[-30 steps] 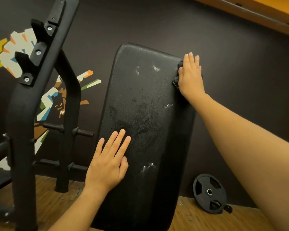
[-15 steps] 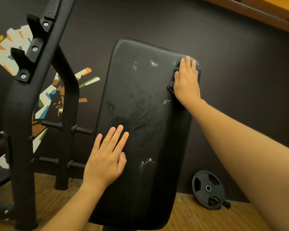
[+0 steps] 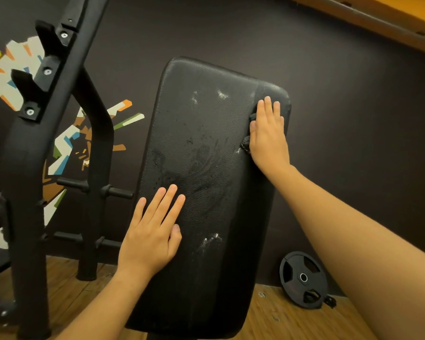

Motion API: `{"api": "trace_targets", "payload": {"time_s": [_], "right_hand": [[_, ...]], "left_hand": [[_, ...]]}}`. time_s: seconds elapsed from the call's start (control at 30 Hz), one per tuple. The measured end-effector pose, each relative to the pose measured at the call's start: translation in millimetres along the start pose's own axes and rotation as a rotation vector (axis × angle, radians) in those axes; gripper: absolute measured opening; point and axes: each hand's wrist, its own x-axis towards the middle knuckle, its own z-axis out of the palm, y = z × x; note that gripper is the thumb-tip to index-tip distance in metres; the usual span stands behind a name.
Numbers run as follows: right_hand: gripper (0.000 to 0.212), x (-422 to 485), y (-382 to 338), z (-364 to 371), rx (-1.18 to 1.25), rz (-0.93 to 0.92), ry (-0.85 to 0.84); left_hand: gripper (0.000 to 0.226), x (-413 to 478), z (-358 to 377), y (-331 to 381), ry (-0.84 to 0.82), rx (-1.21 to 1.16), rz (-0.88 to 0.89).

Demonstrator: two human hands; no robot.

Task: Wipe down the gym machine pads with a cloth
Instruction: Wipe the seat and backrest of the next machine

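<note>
A tall black padded backrest (image 3: 206, 133) fills the middle of the view, with wet smears and white specks on its face. My right hand (image 3: 268, 133) lies flat near the pad's upper right corner, fingers straight, pressing a dark cloth (image 3: 246, 143) against it; only small edges of the cloth show beside the hand. My left hand (image 3: 152, 234) rests flat on the lower left part of the pad, fingers straight, holding nothing.
A black steel rack frame (image 3: 59, 99) with bar hooks and weight pegs stands at the left. A black weight plate (image 3: 303, 278) leans against the dark wall at the lower right. Wooden floor (image 3: 280, 320) runs below.
My right hand has slid the cloth down along the pad's right edge from the top corner. My left hand has stayed in place on the pad.
</note>
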Motion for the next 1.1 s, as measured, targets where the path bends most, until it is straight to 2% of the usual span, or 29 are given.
{"api": "trace_targets", "payload": {"time_s": [0.17,0.33,0.53,0.7,0.8,0.93,1.1], "right_hand": [[0.053,-22.3,-4.2,15.4,-0.028,0.046,0.079],[0.053,-2.6,9.2,3.3,-0.045,-0.088,-0.021],[0.053,-30.2,1.8,12.8,-0.028,-0.019,0.061],[0.053,-25.1,5.9,8.6,-0.037,-0.073,0.004],[0.053,-12.8,2.4,5.8,-0.005,-0.036,-0.008],[0.054,-38.5,-3.4,14.5,0.003,0.017,0.038],[0.055,-55.7,-2.4,17.0,-0.036,-0.048,-0.008]], "left_hand": [[0.06,-0.6,-1.5,-0.3,0.003,0.003,-0.007],[0.06,-0.5,-0.9,-1.1,-0.003,0.004,0.0],[0.061,-0.9,0.5,-0.7,-0.005,-0.006,-0.002],[0.06,-1.3,0.8,-1.7,0.004,-0.015,0.004],[0.06,-0.8,0.9,-3.2,0.003,-0.011,0.007],[0.06,-1.6,1.5,-2.5,-0.006,-0.009,0.003],[0.06,-1.3,1.5,-2.1,-0.006,-0.01,0.001]]}}
